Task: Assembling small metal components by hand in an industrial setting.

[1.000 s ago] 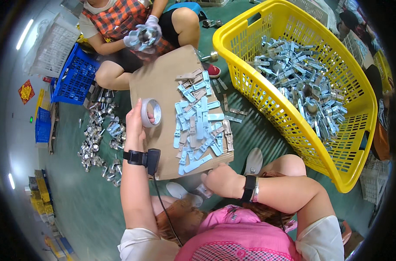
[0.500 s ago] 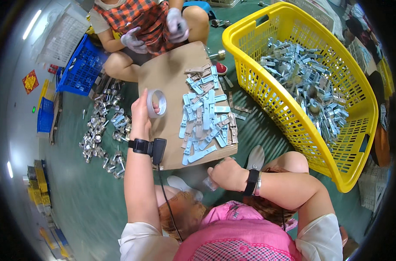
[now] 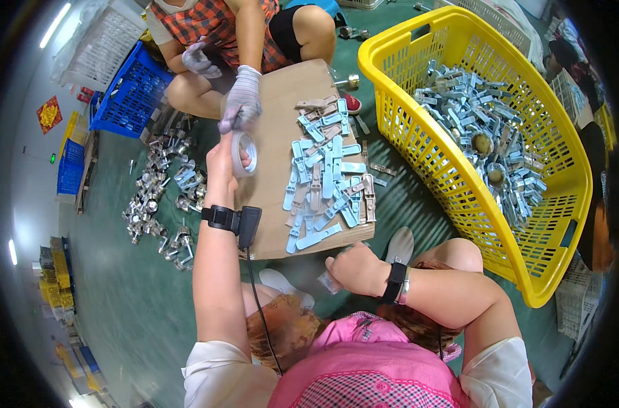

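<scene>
At the cardboard's (image 3: pixel 272 197) left edge, a co-worker's gloved hand (image 3: pixel 241 102) arrives — two people now at the tape roll (image 3: pixel 236 149), clamped by the left hand (image 3: pixel 221 163); the right hand (image 3: pixel 358 270) grips clear film (image 3: pixel 330 283).

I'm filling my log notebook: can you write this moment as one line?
left hand: holds tape roll; right hand: holds clear plastic; blue and grey clips: lying on cardboard; co-worker's gloved hand: near left hand

Red diamond decoration (image 3: pixel 49 114) on wall (image 3: pixel 32 144), blue crate (image 3: pixel 70 170) at left
</scene>
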Action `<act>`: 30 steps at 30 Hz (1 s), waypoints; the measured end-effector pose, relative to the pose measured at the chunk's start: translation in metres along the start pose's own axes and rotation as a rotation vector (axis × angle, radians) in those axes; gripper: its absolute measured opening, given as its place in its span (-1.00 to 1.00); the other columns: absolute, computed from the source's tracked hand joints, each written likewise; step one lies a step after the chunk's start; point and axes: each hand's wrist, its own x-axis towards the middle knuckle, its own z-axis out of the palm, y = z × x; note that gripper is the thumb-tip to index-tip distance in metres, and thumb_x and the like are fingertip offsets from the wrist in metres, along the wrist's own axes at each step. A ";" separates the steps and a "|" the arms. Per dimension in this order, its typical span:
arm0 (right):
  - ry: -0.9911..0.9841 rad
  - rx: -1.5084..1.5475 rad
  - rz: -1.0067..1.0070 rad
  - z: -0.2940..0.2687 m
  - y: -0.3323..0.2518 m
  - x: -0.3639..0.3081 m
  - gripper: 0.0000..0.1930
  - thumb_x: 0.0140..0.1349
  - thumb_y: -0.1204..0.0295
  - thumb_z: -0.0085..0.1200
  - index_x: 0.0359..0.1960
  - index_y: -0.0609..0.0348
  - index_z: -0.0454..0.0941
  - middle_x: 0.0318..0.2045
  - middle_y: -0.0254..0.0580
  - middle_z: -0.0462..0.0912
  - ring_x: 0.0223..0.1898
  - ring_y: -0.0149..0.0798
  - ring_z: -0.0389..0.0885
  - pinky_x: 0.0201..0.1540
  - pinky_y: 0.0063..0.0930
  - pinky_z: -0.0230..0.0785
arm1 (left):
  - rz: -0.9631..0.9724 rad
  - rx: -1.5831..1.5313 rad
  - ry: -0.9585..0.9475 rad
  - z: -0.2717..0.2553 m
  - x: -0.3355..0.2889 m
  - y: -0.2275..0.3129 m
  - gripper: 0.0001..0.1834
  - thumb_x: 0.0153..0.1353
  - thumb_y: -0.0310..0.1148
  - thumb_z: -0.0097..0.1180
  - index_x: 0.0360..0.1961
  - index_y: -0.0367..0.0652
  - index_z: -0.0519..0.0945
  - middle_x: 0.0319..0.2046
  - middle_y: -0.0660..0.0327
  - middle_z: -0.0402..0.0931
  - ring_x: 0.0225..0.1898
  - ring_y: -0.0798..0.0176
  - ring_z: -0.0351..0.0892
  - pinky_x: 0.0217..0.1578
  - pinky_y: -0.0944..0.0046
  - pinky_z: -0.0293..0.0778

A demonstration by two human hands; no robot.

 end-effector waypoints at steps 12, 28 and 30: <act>0.024 -0.040 -0.050 0.007 -0.008 0.003 -0.76 0.04 0.26 0.08 -0.36 0.16 0.51 -0.55 -0.15 0.62 -0.42 -0.12 0.63 -0.32 -0.25 0.36 | 0.555 -0.260 -0.255 -0.025 -0.055 0.048 -0.38 0.33 0.05 -0.41 -0.23 -0.34 0.50 -0.33 0.02 0.58 -0.13 0.17 0.49 0.08 0.19 0.17; -0.100 -0.131 -0.077 0.025 -0.036 0.011 -0.75 -0.12 0.33 0.18 -0.39 0.12 0.46 -0.52 -0.15 0.59 -0.38 -0.07 0.59 -0.35 -0.22 0.42 | 0.129 -0.307 -0.128 -0.131 -0.311 -0.071 -0.40 0.29 0.03 -0.21 -0.46 -0.42 0.48 -0.63 0.04 0.50 -0.60 0.17 0.53 -0.39 0.23 0.46; -0.127 -0.159 -0.070 0.030 -0.039 0.012 -0.75 -0.12 0.32 0.18 -0.41 0.11 0.46 -0.53 -0.15 0.58 -0.40 -0.06 0.59 -0.35 -0.22 0.42 | -0.064 -0.319 -0.031 -0.123 -0.306 -0.110 -0.52 0.26 -0.08 -0.05 -0.49 -0.38 0.48 -0.64 0.12 0.47 -0.66 0.25 0.49 -0.59 0.33 0.42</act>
